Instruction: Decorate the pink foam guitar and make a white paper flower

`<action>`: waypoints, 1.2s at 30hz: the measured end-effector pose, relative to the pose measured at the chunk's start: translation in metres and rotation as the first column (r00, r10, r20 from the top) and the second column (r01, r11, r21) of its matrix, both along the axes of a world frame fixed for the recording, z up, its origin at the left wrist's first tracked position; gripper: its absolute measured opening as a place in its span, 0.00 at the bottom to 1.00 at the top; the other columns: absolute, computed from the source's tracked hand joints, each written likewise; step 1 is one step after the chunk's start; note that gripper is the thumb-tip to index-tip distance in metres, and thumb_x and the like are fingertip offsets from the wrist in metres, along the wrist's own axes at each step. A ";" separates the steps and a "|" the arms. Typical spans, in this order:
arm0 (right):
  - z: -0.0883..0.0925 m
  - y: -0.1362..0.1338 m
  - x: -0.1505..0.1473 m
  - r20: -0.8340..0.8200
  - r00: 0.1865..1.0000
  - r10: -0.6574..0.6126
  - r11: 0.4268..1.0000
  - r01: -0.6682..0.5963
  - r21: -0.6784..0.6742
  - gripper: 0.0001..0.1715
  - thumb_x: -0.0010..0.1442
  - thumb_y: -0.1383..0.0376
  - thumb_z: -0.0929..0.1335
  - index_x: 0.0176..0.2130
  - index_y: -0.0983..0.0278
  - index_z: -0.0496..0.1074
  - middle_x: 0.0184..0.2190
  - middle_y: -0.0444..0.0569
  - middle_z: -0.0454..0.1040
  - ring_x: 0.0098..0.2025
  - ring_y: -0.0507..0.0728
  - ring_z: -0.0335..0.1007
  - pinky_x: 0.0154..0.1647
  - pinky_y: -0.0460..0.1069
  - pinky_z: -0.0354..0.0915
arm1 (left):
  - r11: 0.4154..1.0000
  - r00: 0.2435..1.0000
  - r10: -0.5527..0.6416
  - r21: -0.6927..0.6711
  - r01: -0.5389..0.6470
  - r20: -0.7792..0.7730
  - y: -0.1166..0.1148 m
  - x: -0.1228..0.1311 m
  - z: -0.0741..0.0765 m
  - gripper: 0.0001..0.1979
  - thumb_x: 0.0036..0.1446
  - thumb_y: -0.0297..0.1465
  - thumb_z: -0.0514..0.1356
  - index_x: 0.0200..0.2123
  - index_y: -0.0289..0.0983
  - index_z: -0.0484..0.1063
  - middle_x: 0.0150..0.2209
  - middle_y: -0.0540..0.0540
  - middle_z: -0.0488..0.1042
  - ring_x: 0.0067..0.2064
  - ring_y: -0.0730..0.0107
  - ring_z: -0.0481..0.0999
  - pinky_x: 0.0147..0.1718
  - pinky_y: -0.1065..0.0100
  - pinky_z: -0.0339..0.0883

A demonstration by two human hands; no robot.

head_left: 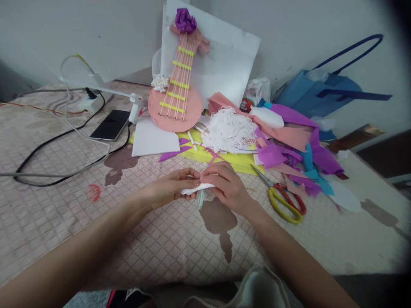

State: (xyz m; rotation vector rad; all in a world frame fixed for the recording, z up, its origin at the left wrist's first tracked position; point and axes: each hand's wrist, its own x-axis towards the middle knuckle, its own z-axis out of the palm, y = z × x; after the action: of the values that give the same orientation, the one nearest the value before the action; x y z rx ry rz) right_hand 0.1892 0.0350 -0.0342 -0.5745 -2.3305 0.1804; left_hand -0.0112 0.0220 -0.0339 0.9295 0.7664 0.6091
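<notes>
Both hands meet over the near middle of the table. A narrow white strip, perhaps folded paper (196, 188), lies pinched between my left hand (171, 185) and my right hand (226, 183). The fingers of both are closed on it, with the fingertips nearly touching. Below the strip hangs a small pale green piece (201, 200), whose kind I cannot make out. To the right of my right hand lie scissors (285, 204) with yellow and red handles. Beyond the hands, a pink paper guitar (176, 102) with white strings and yellow frets leans on a white board (221, 64).
A heap of white string (229, 130) sits among purple paper (272, 156) and yellow sheets. A glue gun (136, 107), phone (111, 125) and looping black cable (38, 149) occupy the left. At the back right stands a blue bag (334, 92).
</notes>
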 end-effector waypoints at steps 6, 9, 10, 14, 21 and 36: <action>-0.004 0.000 -0.002 -0.008 1.000 -0.025 0.994 0.024 -0.111 0.06 0.62 0.66 0.62 0.40 0.61 0.67 0.39 0.49 0.70 0.43 0.57 0.62 0.45 0.55 0.61 | 0.868 0.960 0.157 0.496 -0.022 -0.231 0.000 0.001 0.004 0.11 0.57 0.38 0.56 0.37 0.36 0.65 0.33 0.49 0.68 0.34 0.74 0.68 0.34 0.70 0.64; -0.005 -0.001 -0.003 0.010 0.999 -0.050 0.987 0.051 -0.153 0.05 0.63 0.67 0.62 0.39 0.61 0.67 0.38 0.49 0.69 0.43 0.56 0.63 0.45 0.54 0.60 | 0.697 0.905 0.251 0.713 0.076 -0.342 0.000 -0.002 0.008 0.12 0.54 0.37 0.59 0.38 0.36 0.67 0.38 0.47 0.70 0.39 0.70 0.70 0.38 0.68 0.65; -0.005 -0.001 -0.003 0.016 0.998 -0.054 0.985 0.056 -0.161 0.05 0.63 0.67 0.62 0.38 0.61 0.67 0.38 0.49 0.69 0.43 0.56 0.63 0.45 0.54 0.59 | 0.659 0.887 0.277 0.745 0.104 -0.369 0.000 -0.003 0.010 0.12 0.54 0.37 0.60 0.38 0.36 0.67 0.38 0.47 0.70 0.40 0.70 0.70 0.38 0.68 0.66; -0.005 -0.002 -0.004 0.041 0.997 -0.072 0.979 0.078 -0.187 0.05 0.63 0.66 0.61 0.37 0.62 0.66 0.37 0.49 0.68 0.42 0.57 0.62 0.44 0.54 0.59 | 0.597 0.845 0.318 0.783 0.173 -0.429 -0.001 -0.006 0.012 0.08 0.56 0.33 0.57 0.39 0.37 0.68 0.37 0.49 0.72 0.40 0.73 0.70 0.39 0.69 0.66; -0.006 -0.004 -0.006 0.132 0.984 -0.116 0.968 0.142 -0.208 0.04 0.61 0.69 0.62 0.36 0.62 0.67 0.35 0.49 0.68 0.41 0.58 0.60 0.43 0.54 0.60 | 0.586 0.815 0.363 0.791 0.177 -0.452 -0.001 -0.004 0.008 0.07 0.54 0.32 0.59 0.37 0.37 0.70 0.34 0.51 0.74 0.37 0.74 0.73 0.36 0.73 0.67; -0.010 -0.010 -0.011 0.154 0.967 -0.203 0.890 0.248 -0.382 0.05 0.58 0.72 0.64 0.36 0.63 0.67 0.35 0.49 0.67 0.41 0.58 0.62 0.41 0.52 0.60 | 0.634 0.799 0.373 0.758 0.151 -0.471 0.001 -0.003 0.000 0.06 0.55 0.30 0.57 0.36 0.36 0.71 0.34 0.49 0.76 0.36 0.71 0.75 0.37 0.70 0.68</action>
State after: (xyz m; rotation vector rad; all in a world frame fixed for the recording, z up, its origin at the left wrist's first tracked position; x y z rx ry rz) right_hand 0.1782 0.0255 -0.0445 -1.0771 -2.3190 0.5352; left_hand -0.0139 0.0232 -0.0337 1.9643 1.1700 0.7945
